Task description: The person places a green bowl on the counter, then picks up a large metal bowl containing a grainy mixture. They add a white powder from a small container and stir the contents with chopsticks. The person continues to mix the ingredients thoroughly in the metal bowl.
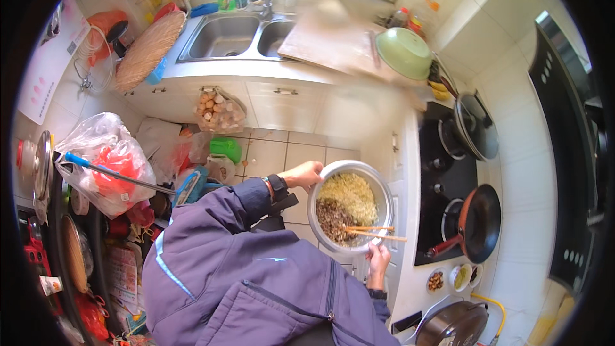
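Note:
A large round metal pot (390, 202) is held between my two hands in front of the jacket. My left hand (307, 174) grips its rim at the upper left. At the lower right, my right hand (379, 257) holds the pot's edge by a handle. Inside lie a pale yellow shredded food (353, 194) and a dark brown minced food (334, 218), side by side. A pair of wooden chopsticks (384, 233) rests in the pot, with their ends over the rim near my right hand.
To the right, a frying pan (483, 223) and a lidded wok (480, 129) stand on the black hob (427, 178). Small bowls (436, 279) sit beside it. Ahead are a double sink (223, 36), a wooden board (331, 45) and a green basin (403, 53). Bags (108, 168) crowd the left.

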### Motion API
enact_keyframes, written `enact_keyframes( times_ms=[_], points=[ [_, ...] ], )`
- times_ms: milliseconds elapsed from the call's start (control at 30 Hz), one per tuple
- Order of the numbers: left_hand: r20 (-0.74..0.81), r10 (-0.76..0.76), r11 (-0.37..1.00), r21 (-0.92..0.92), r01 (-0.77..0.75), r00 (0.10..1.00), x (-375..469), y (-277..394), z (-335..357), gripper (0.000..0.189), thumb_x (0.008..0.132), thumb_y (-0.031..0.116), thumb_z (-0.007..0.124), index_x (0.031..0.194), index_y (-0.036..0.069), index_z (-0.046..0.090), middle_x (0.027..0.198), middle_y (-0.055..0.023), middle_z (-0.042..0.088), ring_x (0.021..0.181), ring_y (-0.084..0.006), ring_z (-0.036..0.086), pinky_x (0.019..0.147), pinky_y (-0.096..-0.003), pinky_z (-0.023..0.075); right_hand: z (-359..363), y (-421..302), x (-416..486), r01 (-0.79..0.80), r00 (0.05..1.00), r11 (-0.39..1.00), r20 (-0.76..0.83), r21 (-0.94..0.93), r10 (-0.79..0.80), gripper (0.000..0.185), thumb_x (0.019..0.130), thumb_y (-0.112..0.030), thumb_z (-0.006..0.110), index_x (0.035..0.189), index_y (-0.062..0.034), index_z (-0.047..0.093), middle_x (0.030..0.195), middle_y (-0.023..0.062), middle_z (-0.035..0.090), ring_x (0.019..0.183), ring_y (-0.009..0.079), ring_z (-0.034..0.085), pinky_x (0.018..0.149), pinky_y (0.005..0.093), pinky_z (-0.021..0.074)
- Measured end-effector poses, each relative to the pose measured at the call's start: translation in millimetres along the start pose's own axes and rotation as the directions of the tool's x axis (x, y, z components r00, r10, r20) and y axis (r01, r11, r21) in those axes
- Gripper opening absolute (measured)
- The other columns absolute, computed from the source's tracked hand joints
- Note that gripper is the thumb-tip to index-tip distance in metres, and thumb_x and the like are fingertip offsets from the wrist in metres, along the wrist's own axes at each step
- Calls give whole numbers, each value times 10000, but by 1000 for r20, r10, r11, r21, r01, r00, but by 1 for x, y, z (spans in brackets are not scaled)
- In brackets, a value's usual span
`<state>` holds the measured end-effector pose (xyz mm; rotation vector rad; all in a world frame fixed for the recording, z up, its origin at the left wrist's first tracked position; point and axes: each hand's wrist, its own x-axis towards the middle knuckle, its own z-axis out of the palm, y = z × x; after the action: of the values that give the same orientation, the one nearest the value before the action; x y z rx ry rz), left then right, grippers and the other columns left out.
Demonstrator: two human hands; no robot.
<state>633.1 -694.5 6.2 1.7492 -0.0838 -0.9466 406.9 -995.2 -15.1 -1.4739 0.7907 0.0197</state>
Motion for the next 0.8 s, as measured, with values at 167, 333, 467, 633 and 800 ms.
enact_keyframes(
  times_ms=[167,333,467,633,800],
  points=[
    [-213,5,968,-244,-58,977,-15,-24,-127,233,919,133,557,1102,-7,526,891,-78,602,763,-173,630,567,-326,557,127,-64,79,113,984,982,155,-154,-89,126,813,-107,677,758,-16,609,636,2,583,520,60,504,451,216,383],
    [-382,23,900,-394,-186,924,-34,-28,-205,176,928,166,558,1069,61,546,885,-16,599,727,-90,578,562,-247,487,232,-141,153,168,928,962,363,-214,-81,117,799,-94,671,769,-11,595,683,34,610,560,85,550,491,232,435],
    [-569,-15,862,-425,-277,822,-19,-27,-255,80,924,100,555,996,72,539,792,29,593,687,-63,587,544,-238,516,304,-197,214,360,803,916,559,-179,-206,126,798,-108,680,788,4,622,707,39,638,586,94,582,535,240,481],
    [-656,-87,815,-479,-325,750,12,-10,-314,87,916,122,562,998,91,562,781,59,581,648,-37,538,531,-195,446,388,-262,278,421,756,879,623,-223,-203,120,794,-96,695,807,13,648,703,40,650,606,88,605,560,236,505],
    [-752,-140,840,-435,-325,645,50,27,-362,105,917,109,557,1016,75,565,796,46,577,667,-45,548,528,-186,438,447,-322,338,457,710,860,675,-227,-199,150,789,-128,704,752,5,647,671,34,645,603,89,608,525,251,495]
  ],
)
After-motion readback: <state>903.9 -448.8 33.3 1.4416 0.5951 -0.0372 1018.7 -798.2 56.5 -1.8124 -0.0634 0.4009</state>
